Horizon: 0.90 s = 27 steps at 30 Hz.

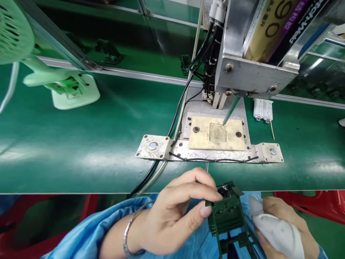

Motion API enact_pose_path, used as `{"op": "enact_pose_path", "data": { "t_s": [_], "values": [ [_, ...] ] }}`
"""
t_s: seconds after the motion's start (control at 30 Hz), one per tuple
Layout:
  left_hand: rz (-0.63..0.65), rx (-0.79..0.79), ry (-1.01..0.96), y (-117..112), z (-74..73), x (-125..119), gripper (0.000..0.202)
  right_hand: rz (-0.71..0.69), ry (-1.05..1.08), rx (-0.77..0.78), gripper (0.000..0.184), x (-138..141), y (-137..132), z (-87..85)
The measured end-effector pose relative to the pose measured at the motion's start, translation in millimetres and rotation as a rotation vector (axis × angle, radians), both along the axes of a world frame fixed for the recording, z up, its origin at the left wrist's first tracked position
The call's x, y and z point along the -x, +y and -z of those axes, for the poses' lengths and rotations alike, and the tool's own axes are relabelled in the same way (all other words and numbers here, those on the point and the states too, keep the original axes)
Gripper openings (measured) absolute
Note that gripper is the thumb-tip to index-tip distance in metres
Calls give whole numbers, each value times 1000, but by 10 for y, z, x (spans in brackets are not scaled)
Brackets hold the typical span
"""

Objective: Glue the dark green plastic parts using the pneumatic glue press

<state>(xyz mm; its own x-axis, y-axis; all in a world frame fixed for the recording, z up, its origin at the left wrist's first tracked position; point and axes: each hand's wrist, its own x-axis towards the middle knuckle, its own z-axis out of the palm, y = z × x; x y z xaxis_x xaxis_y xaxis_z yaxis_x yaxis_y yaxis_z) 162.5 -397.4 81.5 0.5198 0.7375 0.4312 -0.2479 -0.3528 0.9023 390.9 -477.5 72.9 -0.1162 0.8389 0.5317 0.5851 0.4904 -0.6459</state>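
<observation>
My left hand (175,208) pinches a small dark green plastic part (228,214) between thumb and forefinger, just below the table's front edge. My right hand (285,226) is curled round a white cloth (275,232) that touches the part's right side. A silver bracelet sits on my left wrist. Straight ahead on the green bench lies a metal fixture plate (210,153) with a beige nest block (217,133). A dispensing needle (230,111) from the machine head (253,72) points down at the block's recess.
A pale green clip fan (61,84) stands at the back left. Black cables and a clear tube (172,122) run from the machine to the table's front edge. Small white packets (262,109) and a thin stick lie right of the fixture. Red plastic crates (318,205) sit below the bench.
</observation>
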Motion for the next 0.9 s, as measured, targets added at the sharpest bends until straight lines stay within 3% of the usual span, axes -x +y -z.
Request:
{"op": "enact_pose_path", "data": {
  "t_s": [0.17,0.43,0.67,0.77,0.9],
  "values": [
    [15,62,-22,-19,6,-30,17,-115,9,-25,24,171,129,-159],
    [44,340,-19,-57,23,-47,18,-258,-109,4,31,94,124,-92],
    [31,622,-33,-107,139,-88,18,-210,-93,69,32,97,114,-69],
    [1,675,-33,-104,153,-92,22,-129,-21,64,35,110,126,-43],
    [52,682,-19,-94,134,-80,24,-142,19,73,31,102,119,8]
  ]
}}
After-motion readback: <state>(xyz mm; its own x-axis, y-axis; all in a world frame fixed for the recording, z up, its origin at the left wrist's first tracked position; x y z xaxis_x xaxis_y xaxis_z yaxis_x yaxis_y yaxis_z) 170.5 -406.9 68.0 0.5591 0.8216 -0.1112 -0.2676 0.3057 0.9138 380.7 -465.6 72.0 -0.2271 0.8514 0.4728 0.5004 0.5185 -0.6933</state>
